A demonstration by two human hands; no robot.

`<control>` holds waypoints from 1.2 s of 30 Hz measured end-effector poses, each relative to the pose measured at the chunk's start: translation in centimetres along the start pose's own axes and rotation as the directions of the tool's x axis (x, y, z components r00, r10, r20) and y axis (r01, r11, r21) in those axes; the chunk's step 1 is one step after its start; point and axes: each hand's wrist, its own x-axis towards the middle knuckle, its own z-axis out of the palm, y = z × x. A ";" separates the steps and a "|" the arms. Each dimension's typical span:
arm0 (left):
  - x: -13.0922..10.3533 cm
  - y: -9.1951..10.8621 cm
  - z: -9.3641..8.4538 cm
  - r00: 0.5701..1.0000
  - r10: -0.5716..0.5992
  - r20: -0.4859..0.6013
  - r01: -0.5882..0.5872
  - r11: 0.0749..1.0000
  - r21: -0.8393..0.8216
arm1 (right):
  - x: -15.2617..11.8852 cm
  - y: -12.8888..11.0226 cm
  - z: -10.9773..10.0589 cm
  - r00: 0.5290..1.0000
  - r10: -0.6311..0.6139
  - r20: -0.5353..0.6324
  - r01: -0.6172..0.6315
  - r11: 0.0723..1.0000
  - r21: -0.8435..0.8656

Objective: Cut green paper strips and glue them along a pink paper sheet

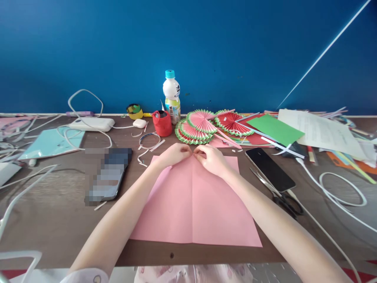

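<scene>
A large sheet of pink paper point(193, 212) lies on the desk in front of me, with a crease running down its middle. At its far edge, my left hand point(177, 154) pinches the paper just left of the crease. My right hand point(212, 158) pinches the same edge on the other side, its fingertips close to those of the left. The fingers partly hide the edge between them. Just beyond the hands are pink-and-green pleated paper fans point(196, 129) and a red pleated fan point(234, 124).
A phone point(113, 173) lies left of the paper; another phone point(270, 169) and scissors point(278, 192) lie right. Behind stand a bottle point(171, 96) and a red container point(162, 124). Green paper point(275, 129), paper scraps and white cables point(330, 192) cover the right side. A blue wall rises behind.
</scene>
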 end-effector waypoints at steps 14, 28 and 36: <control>-0.1 0.2 0.7 0.999 -0.014 -0.052 0.013 1.000 -0.017 | -0.3 0.2 0.0 0.996 -0.066 -0.056 0.064 0.997 -0.034; -2.6 -1.3 2.5 0.957 0.267 -0.114 -0.185 0.864 0.468 | -0.5 1.0 -0.5 0.993 -0.093 -0.077 0.069 0.960 -0.270; -3.9 -1.4 3.8 0.985 0.123 -0.121 -0.040 0.845 0.534 | -2.9 0.8 1.2 0.991 -0.068 0.117 0.101 0.945 -0.312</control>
